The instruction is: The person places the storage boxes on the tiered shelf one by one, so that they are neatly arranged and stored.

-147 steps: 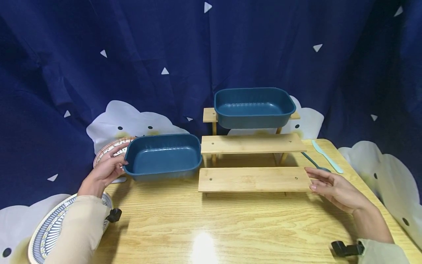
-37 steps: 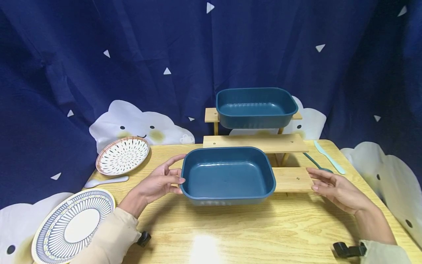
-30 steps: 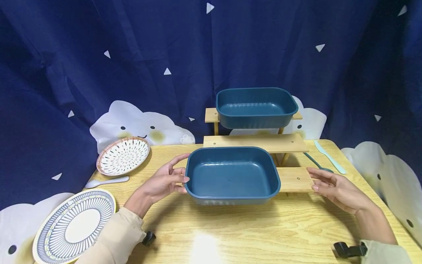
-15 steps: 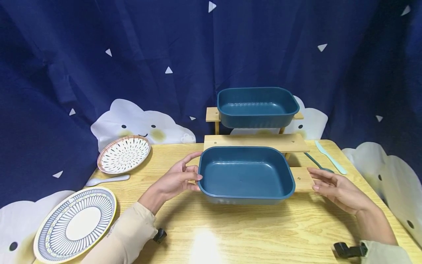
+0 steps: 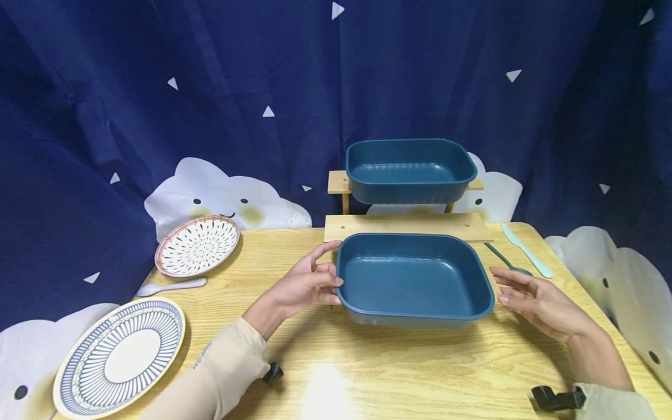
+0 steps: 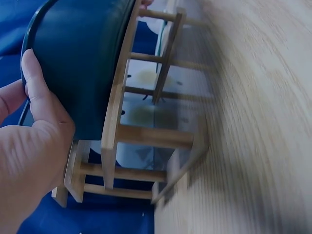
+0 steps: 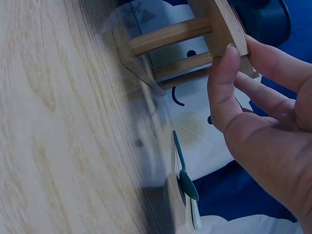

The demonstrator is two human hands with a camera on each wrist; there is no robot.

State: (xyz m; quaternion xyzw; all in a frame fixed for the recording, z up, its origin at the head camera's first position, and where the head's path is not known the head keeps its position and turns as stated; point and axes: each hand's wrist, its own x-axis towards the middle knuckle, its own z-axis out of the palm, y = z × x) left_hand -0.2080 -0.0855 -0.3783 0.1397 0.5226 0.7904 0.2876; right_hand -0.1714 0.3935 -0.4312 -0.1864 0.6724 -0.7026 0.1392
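Note:
A dark teal rectangular basin (image 5: 415, 286) covers most of the lowest step of a three-step wooden shelf (image 5: 409, 227). My left hand (image 5: 299, 286) grips its left end, with the thumb at the rim. In the left wrist view the basin (image 6: 80, 63) lies against the lowest board, though I cannot tell whether its full weight rests there. My right hand (image 5: 543, 303) pinches the right end of that board; the right wrist view shows thumb and finger on the board's end (image 7: 226, 29). A second teal basin (image 5: 412, 169) stands on the top step.
At the left are a speckled plate (image 5: 198, 246), a pale spoon (image 5: 172, 287) and a blue-patterned plate (image 5: 123, 359). Right of the shelf lie a mint knife (image 5: 527, 252) and a dark teal spoon (image 5: 501, 256). A dark blue curtain (image 5: 236, 70) hangs behind the wooden table (image 5: 399, 373).
My left hand has carried the basin rightward from beside the shelf to in front of the lowest board, then along it to its right end. My right hand has stayed on the board.

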